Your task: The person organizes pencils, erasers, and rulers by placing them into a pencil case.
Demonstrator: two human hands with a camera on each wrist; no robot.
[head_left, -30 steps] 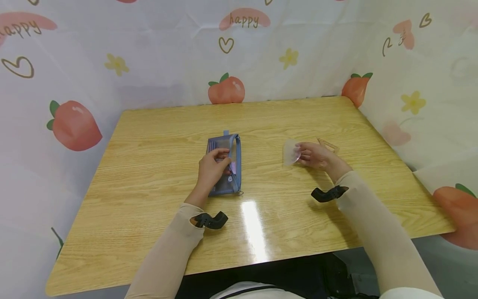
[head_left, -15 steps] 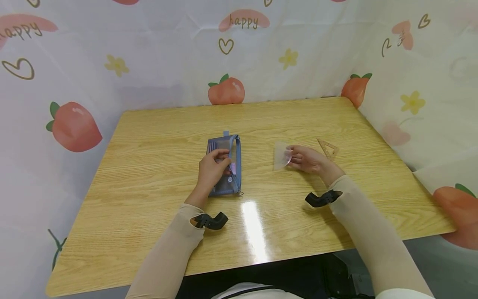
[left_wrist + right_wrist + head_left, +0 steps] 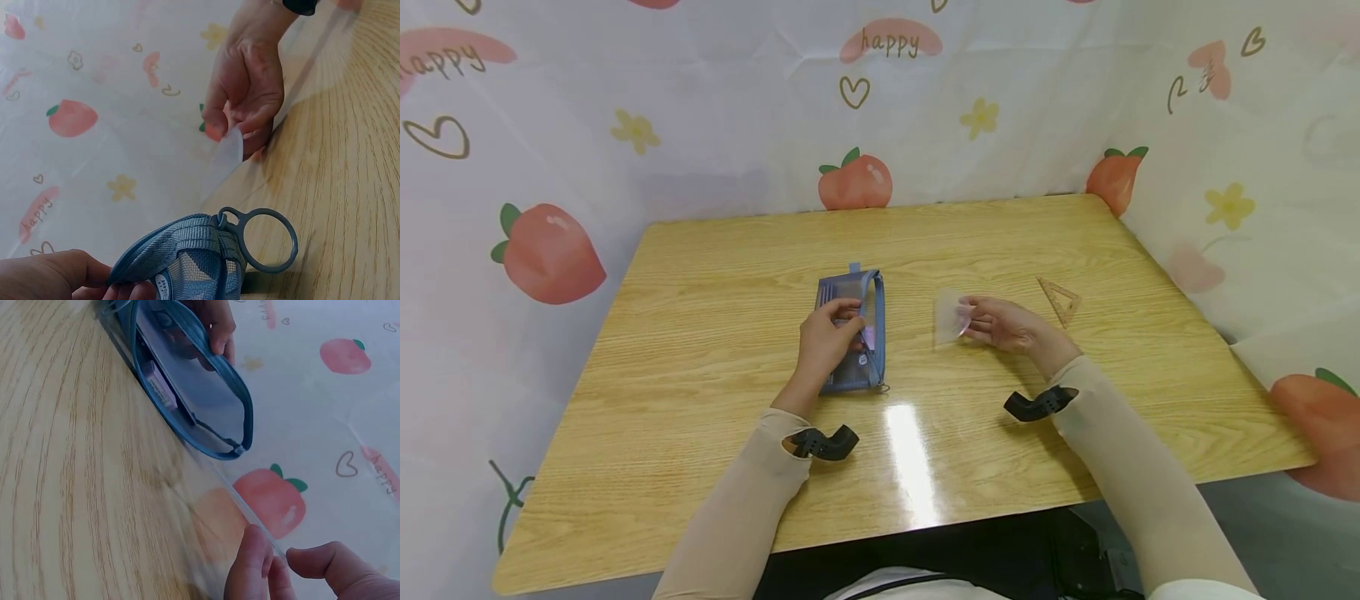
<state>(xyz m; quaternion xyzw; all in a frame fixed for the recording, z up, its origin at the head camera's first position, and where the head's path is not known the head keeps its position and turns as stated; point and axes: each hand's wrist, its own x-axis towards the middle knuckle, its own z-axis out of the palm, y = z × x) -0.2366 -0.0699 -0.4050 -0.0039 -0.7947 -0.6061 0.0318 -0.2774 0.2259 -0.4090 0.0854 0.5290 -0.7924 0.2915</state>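
Note:
My left hand (image 3: 826,337) pinches the opening's edge of a blue mesh zip pencil case (image 3: 852,377), which lies on the table unzipped. The right wrist view looks into its mouth: a small pale lilac block (image 3: 160,386) with printing sits inside, beside a flat dark-edged piece. A grey zip-pull ring (image 3: 295,245) hangs at the near end. To the right of the case, my right hand (image 3: 1009,325) holds a clear protractor (image 3: 946,321) between thumb and fingers, its straight edge facing the case. Seen edge-on in the right wrist view, the protractor points toward the case's mouth.
An orange-brown set square (image 3: 1048,288) lies flat on the wooden table (image 3: 715,333), right of my right hand. A white curtain (image 3: 737,108) printed with peaches stands along the table's back and sides. Light glares on the front middle of the tabletop.
My right hand has moved left with the protractor, closer to the pencil case, uncovering the set square. My left hand and the case have stayed in place.

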